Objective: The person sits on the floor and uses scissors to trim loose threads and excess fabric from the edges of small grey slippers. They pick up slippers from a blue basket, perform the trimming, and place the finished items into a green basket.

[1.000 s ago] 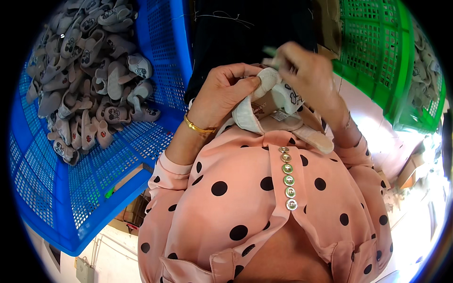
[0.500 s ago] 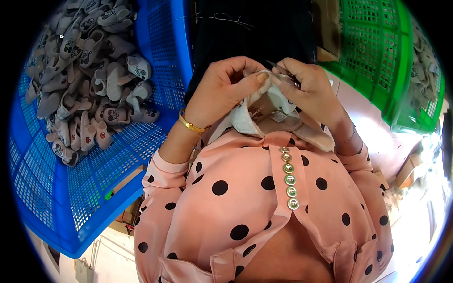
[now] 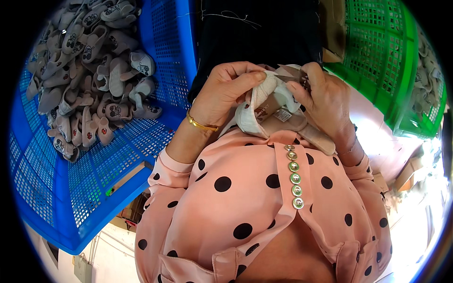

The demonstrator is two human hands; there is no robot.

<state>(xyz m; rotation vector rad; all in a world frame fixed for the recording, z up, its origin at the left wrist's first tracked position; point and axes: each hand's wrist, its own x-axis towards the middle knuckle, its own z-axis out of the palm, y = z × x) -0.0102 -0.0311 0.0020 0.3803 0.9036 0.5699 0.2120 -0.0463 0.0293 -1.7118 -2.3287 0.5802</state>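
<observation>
Seems one pale cloth slipper (image 3: pixel 275 115) is only partway done, upper centre, left hand (image 3: pixel 225 89) pinching its rim, right hand's (image 3: pixel 329 96) grip unclear, can't tell if the grey slippers (image 3: pixel 115 78) piled upper left are finished.

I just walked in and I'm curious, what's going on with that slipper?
Someone in a spotted pink shirt has a pale slipper in front of them. The left hand pinches its edge, and the right hand is right by its other side. More slippers are piled in the blue basket on the left; others are in the green basket.
</observation>
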